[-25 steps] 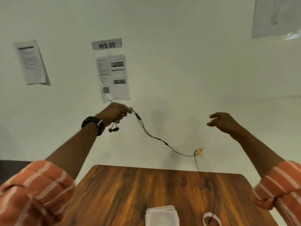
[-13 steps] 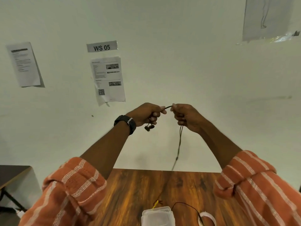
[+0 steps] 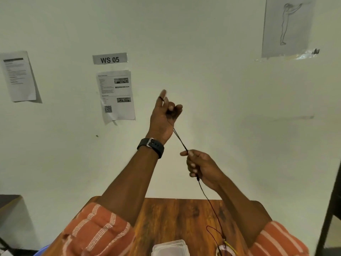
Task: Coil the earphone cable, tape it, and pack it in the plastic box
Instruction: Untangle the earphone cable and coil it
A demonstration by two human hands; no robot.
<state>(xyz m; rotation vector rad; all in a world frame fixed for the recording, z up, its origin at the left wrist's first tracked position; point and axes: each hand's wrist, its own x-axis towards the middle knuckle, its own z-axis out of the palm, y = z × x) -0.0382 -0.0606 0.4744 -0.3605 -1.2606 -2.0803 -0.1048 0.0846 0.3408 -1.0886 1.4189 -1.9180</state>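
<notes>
My left hand [image 3: 164, 115] is raised high with its palm toward me, curled on the earbud end of the thin dark earphone cable [image 3: 180, 141]; a strand loops over one outstretched finger. The cable runs taut down to my right hand [image 3: 200, 166], which pinches it below and right of the left wrist. From there it hangs to the wooden table [image 3: 177, 215], where its slack loops near a yellow end [image 3: 228, 244]. The clear plastic box [image 3: 170, 248] sits at the bottom edge. A white tape roll [image 3: 226, 253] lies right of it, partly cut off.
Papers and a "WS 05" label [image 3: 110, 58] hang on the white wall behind the table. A dark table corner [image 3: 9, 199] shows at the left and a dark frame [image 3: 330, 209] at the right edge. Something blue [image 3: 43, 251] peeks out at the bottom left.
My hands met and my right hand took the cable. My left hand has now risen and turned palm inward, while my right hand has dropped, drawing the cable taut between them.
</notes>
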